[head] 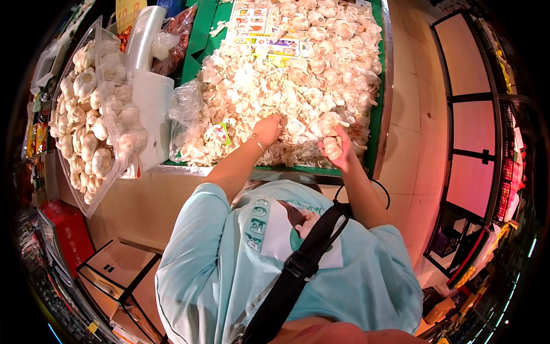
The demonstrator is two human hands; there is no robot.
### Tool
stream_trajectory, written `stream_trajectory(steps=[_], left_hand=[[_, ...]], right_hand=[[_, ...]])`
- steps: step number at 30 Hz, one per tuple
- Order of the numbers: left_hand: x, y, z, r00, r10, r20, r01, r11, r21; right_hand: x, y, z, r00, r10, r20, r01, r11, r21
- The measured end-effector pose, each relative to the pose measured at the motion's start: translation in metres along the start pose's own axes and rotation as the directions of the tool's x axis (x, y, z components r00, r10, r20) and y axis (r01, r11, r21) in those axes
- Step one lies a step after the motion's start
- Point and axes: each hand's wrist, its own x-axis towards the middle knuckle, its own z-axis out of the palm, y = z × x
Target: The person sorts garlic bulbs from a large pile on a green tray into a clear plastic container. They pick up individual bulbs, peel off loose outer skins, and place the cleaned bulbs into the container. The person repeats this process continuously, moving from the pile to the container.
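My right hand (346, 151) is closed around a garlic bulb (333, 148) just above the near right part of the heap. A second bulb (328, 123) sits against its fingertips; whether it is also gripped is not plain. My left hand (267, 130) reaches into loose garlic skins (245, 101), its fingertips partly hidden among them, so I cannot see whether they hold anything. Whole garlic bulbs (318, 33) lie across the far and right side of the heap. Beneath everything is a green display table (377, 142) with a metal edge.
A clear plastic tray (99, 180) piled with garlic bulbs stands at the left. Beside it are a roll of plastic bags (145, 36), a white foam box (152, 112) and crumpled clear plastic (184, 114). Black-framed cabinets (470, 120) line the aisle on the right.
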Motion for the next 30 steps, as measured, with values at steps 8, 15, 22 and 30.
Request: stream_trajectory(steps=[8, 15, 22, 30], left_hand=[[-0.039, 0.046, -0.068, 0.882, 0.105, -0.459, -0.343, 0.812, -0.472], [-0.059, 0.076, -0.117, 0.913, 0.209, -0.349, -0.309, 0.915, -0.26], [-0.048, 0.055, -0.107, 0.96, 0.11, -0.258, -0.246, 0.773, -0.585], [-0.069, 0.084, -0.158, 0.943, 0.106, 0.315, 0.272, 0.295, -0.916]], right_hand=[[0.004, -0.002, -0.006, 0.999, -0.031, 0.038, 0.027, 0.994, 0.104], [0.014, 0.006, 0.024, 0.975, 0.018, 0.224, -0.035, 0.997, 0.072], [0.003, 0.006, 0.063, 0.972, 0.086, 0.221, -0.091, 0.996, 0.016], [0.008, 0.006, 0.122, 0.98, 0.197, 0.039, -0.136, 0.793, -0.594]])
